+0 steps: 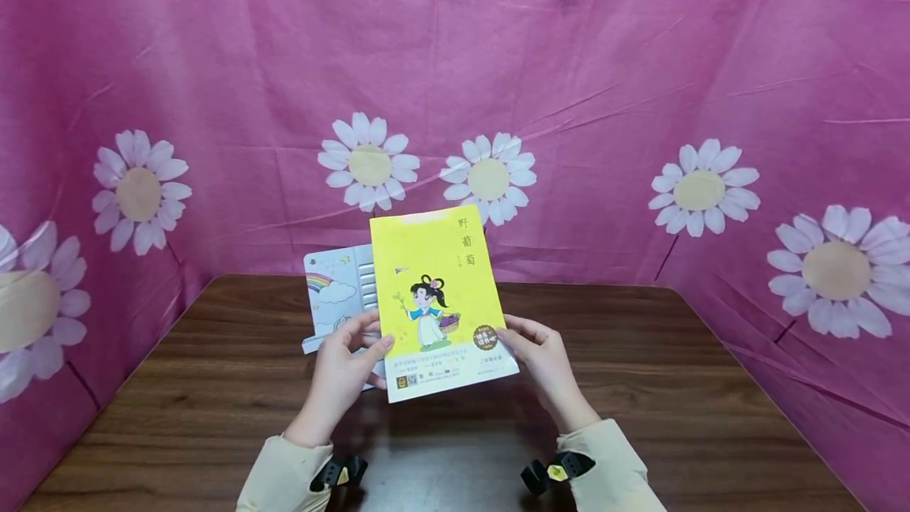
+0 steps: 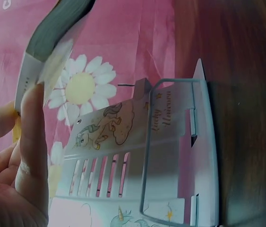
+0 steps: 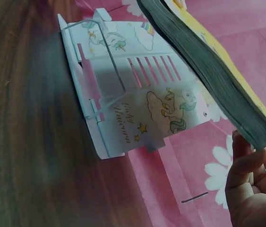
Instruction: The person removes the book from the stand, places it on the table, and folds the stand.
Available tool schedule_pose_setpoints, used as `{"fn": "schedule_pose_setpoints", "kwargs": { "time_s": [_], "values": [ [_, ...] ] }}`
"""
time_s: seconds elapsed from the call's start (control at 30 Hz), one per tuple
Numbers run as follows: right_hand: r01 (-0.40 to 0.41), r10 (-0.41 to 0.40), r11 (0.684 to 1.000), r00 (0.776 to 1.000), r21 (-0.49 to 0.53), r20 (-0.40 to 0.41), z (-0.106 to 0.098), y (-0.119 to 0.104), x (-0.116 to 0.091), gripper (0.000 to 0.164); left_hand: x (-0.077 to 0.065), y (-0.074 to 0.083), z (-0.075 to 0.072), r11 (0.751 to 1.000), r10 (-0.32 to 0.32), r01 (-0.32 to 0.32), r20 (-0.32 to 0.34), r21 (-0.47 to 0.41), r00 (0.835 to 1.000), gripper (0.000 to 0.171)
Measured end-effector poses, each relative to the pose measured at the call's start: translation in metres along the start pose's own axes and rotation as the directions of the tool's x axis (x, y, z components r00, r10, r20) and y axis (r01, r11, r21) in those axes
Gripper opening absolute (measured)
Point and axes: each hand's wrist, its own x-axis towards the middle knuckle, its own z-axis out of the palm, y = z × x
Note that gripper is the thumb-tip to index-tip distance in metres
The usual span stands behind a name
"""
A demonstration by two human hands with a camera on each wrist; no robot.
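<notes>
A yellow book with a cartoon girl on its cover is held up above the table, tilted, its cover toward the head camera. My left hand grips its lower left edge, thumb on the cover. At the lower right edge my right hand pinches it between thumb and fingers. Behind the book stands a pale book stand printed with a rainbow, clouds and unicorns, partly hidden in the head view. In the right wrist view the stand's slotted back and wire holder show, apart from the book.
The dark wooden table lies under the hands and stand. A pink cloth with large white daisies hangs behind it and at both sides. Each wrist wears a black strap, the left strap and the right strap.
</notes>
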Motion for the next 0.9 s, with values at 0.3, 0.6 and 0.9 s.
{"fn": "schedule_pose_setpoints", "kwargs": {
  "time_s": [0.3,0.6,0.9],
  "values": [
    [-0.050,0.051,0.998,0.998,-0.049,0.032,-0.015,0.000,-0.009,0.042,-0.002,-0.002,0.005,1.000,0.007,-0.005,0.068,-0.026,0.998,0.043],
    [-0.107,0.109,0.994,0.991,-0.031,0.074,-0.030,0.001,-0.014,0.046,-0.005,-0.003,0.015,0.996,-0.049,0.057,0.124,-0.066,0.991,0.042],
    [-0.131,0.136,0.988,0.988,-0.076,0.073,-0.046,0.001,-0.019,0.043,-0.008,-0.007,0.024,0.998,-0.044,0.050,0.183,-0.028,0.982,0.042]
  ]
}}
